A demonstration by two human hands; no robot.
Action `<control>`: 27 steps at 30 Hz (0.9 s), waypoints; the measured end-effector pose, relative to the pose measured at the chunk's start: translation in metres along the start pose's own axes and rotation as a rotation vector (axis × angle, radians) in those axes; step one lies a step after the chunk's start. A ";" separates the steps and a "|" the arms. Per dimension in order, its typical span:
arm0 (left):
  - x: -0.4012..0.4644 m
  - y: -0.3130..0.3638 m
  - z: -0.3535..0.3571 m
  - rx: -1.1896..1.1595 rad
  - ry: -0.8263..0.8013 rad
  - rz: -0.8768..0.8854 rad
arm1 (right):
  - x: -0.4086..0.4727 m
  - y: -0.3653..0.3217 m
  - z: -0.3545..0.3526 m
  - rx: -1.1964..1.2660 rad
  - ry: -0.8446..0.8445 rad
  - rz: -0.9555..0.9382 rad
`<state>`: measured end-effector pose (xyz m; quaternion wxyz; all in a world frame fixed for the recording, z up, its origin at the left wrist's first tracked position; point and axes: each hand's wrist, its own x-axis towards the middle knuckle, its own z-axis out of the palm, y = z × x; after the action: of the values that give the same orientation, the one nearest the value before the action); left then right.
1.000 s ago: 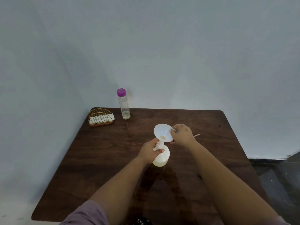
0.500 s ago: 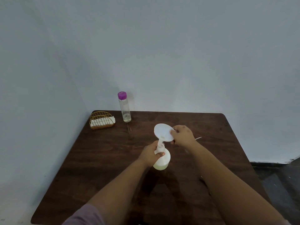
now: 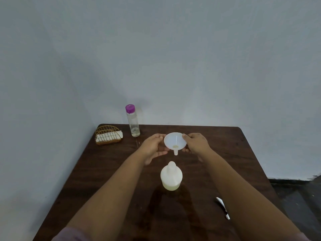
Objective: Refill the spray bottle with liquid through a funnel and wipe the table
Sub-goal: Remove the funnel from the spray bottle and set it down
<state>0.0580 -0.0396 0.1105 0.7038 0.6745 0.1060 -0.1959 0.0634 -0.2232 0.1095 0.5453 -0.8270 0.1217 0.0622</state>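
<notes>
The white funnel [image 3: 175, 142] is held in the air above the table, beyond the spray bottle, its spout pointing down and clear of the bottle's neck. My right hand [image 3: 197, 143] pinches its right rim. My left hand [image 3: 153, 147] cups its left side with the thumb on the rim. The white spray bottle [image 3: 171, 177] stands uncapped on the dark wooden table [image 3: 104, 171] between my forearms, with pale yellowish liquid in its bottom. Nothing touches it. The white spray head [image 3: 222, 206] lies on the table to the right, partly behind my right forearm.
A clear bottle with a purple cap [image 3: 132, 121], nearly empty, stands at the table's back edge. A gold wire holder with white napkins [image 3: 108, 137] sits in the back left corner. Grey walls close the left and back sides. Dark floor lies to the right.
The funnel has been lifted out of the spray bottle's neck and moved away from me. My left hand let go of the bottle and came up to the funnel's left side.
</notes>
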 end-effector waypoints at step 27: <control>0.184 -0.037 -0.044 0.430 0.144 0.138 | 0.182 0.014 0.101 0.320 0.064 0.339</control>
<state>0.2131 -0.0206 -0.0025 0.5463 0.8269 0.0652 -0.1166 0.2376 -0.1604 0.0139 0.6472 -0.6992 0.2846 0.1065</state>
